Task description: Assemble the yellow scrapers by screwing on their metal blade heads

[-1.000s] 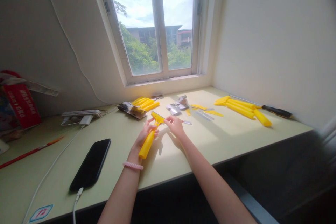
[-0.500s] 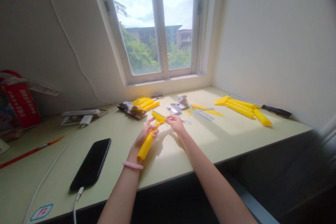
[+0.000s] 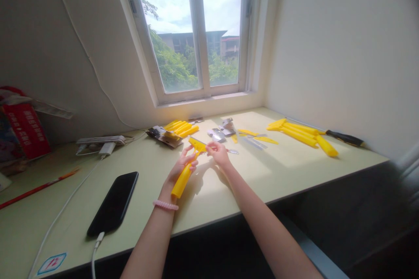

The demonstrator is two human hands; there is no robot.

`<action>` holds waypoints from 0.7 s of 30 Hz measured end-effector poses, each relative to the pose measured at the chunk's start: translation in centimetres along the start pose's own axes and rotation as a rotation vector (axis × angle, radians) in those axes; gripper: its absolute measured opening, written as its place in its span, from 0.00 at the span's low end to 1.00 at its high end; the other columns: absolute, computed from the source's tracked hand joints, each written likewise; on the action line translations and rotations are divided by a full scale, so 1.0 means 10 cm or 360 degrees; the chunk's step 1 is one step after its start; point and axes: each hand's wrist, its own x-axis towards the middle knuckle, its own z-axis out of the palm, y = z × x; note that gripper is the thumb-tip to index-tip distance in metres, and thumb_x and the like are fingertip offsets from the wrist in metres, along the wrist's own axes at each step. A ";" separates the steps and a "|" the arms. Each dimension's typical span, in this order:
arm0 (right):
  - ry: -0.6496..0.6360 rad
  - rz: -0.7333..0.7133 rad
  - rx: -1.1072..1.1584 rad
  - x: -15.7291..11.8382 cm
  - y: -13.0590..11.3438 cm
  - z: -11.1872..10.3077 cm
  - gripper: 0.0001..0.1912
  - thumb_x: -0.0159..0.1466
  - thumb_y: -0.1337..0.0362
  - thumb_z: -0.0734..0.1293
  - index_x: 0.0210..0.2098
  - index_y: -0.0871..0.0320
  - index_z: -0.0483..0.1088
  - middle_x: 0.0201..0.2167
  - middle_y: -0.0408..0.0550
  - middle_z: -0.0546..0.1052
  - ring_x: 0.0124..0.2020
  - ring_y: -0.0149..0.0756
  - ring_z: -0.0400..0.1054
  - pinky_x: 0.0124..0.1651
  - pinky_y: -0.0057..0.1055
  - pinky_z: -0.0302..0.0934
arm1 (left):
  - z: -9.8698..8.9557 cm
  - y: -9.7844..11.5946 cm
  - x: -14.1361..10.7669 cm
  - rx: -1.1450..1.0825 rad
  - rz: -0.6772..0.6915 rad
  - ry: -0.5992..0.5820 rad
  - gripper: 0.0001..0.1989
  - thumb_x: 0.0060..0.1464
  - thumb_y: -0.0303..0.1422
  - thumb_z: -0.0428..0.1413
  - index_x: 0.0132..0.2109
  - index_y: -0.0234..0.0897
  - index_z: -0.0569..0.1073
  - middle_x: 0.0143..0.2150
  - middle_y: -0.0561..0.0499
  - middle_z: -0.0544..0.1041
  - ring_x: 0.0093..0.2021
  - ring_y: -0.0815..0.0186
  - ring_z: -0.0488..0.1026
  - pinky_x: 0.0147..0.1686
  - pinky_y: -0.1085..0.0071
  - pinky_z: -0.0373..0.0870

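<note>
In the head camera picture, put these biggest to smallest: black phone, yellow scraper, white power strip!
1. Black phone
2. Yellow scraper and white power strip tie: they look about the same.

The phone is nearer the camera, so that could make it look bigger.

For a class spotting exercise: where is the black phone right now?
In the head view, the black phone lies on the desk, left of the left hand, with a white charging cable at its near end.

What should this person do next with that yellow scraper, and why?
Probably bring the small metal piece lying just past the right hand up to the scraper's head, since the left hand grips the yellow handle steady and the right fingertips are already there.
</note>
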 end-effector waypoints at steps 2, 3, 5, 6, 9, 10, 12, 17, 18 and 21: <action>-0.0002 0.0021 -0.0010 0.01 0.01 0.00 0.13 0.49 0.55 0.68 0.28 0.58 0.68 0.27 0.46 0.75 0.24 0.33 0.68 0.29 0.31 0.65 | 0.01 0.00 0.00 0.0001 0.0001 0.0002 0.25 0.52 0.25 0.55 0.56 0.44 0.60 0.36 0.52 0.70 0.21 0.77 0.61 0.18 0.82 0.58; -0.0002 0.0032 -0.0007 0.01 0.02 0.01 0.13 0.49 0.55 0.68 0.28 0.58 0.68 0.27 0.46 0.75 0.25 0.33 0.69 0.29 0.31 0.65 | 0.01 0.00 0.00 0.0001 -0.0004 0.0007 0.26 0.51 0.24 0.55 0.56 0.43 0.60 0.36 0.52 0.70 0.21 0.78 0.61 0.18 0.83 0.58; -0.0003 0.0055 0.0013 0.02 0.05 0.01 0.12 0.49 0.57 0.69 0.27 0.58 0.68 0.27 0.46 0.75 0.26 0.34 0.69 0.30 0.32 0.65 | 0.02 0.00 0.00 0.0000 -0.0019 0.0026 0.27 0.51 0.23 0.55 0.56 0.43 0.58 0.36 0.52 0.69 0.21 0.79 0.61 0.18 0.84 0.57; -0.0003 0.0065 0.0027 0.02 0.06 0.01 0.12 0.49 0.57 0.69 0.27 0.58 0.68 0.27 0.46 0.75 0.27 0.35 0.70 0.31 0.32 0.66 | 0.02 0.00 0.00 -0.0002 -0.0026 0.0035 0.27 0.51 0.22 0.54 0.56 0.42 0.58 0.35 0.53 0.69 0.21 0.79 0.61 0.18 0.85 0.57; -0.0013 0.0104 0.0045 0.02 0.09 0.00 0.10 0.50 0.59 0.69 0.29 0.58 0.69 0.28 0.47 0.75 0.29 0.36 0.71 0.33 0.33 0.66 | 0.02 0.00 0.01 -0.0013 -0.0035 0.0047 0.27 0.51 0.22 0.53 0.57 0.43 0.57 0.35 0.53 0.69 0.20 0.79 0.60 0.18 0.85 0.57; -0.0029 0.0119 0.0038 0.01 0.09 0.01 0.10 0.51 0.59 0.69 0.29 0.58 0.69 0.28 0.48 0.76 0.30 0.36 0.71 0.33 0.33 0.66 | 0.01 0.00 0.01 -0.0016 -0.0036 0.0049 0.28 0.51 0.22 0.53 0.57 0.43 0.57 0.35 0.53 0.69 0.20 0.79 0.61 0.18 0.85 0.57; -0.0058 0.0144 0.0018 0.01 0.09 0.01 0.10 0.52 0.58 0.68 0.30 0.58 0.70 0.29 0.48 0.76 0.31 0.36 0.72 0.34 0.32 0.66 | 0.01 0.00 0.01 -0.0020 -0.0036 0.0052 0.28 0.51 0.22 0.53 0.58 0.43 0.57 0.35 0.53 0.69 0.20 0.79 0.61 0.18 0.85 0.58; 0.0103 0.0071 -0.0094 0.06 0.03 0.00 0.08 0.55 0.61 0.64 0.30 0.58 0.71 0.33 0.50 0.77 0.34 0.38 0.72 0.35 0.34 0.66 | 0.01 0.02 0.02 -0.0080 -0.0039 0.0100 0.26 0.52 0.21 0.51 0.56 0.43 0.57 0.38 0.50 0.71 0.20 0.80 0.61 0.17 0.86 0.57; 0.0154 0.0027 -0.0201 0.08 0.03 -0.03 0.07 0.55 0.62 0.63 0.30 0.58 0.72 0.33 0.50 0.77 0.35 0.38 0.71 0.37 0.34 0.65 | 0.02 0.02 0.01 -0.0089 -0.0040 0.0119 0.25 0.52 0.21 0.51 0.56 0.42 0.57 0.38 0.49 0.71 0.19 0.81 0.60 0.17 0.86 0.57; 0.0185 -0.0137 -0.0706 0.16 0.03 -0.22 0.07 0.54 0.68 0.62 0.28 0.56 0.72 0.33 0.48 0.77 0.38 0.40 0.70 0.45 0.38 0.62 | 0.04 0.04 0.01 -0.0098 -0.0038 0.0186 0.25 0.51 0.21 0.52 0.55 0.42 0.58 0.37 0.50 0.71 0.19 0.81 0.60 0.16 0.86 0.57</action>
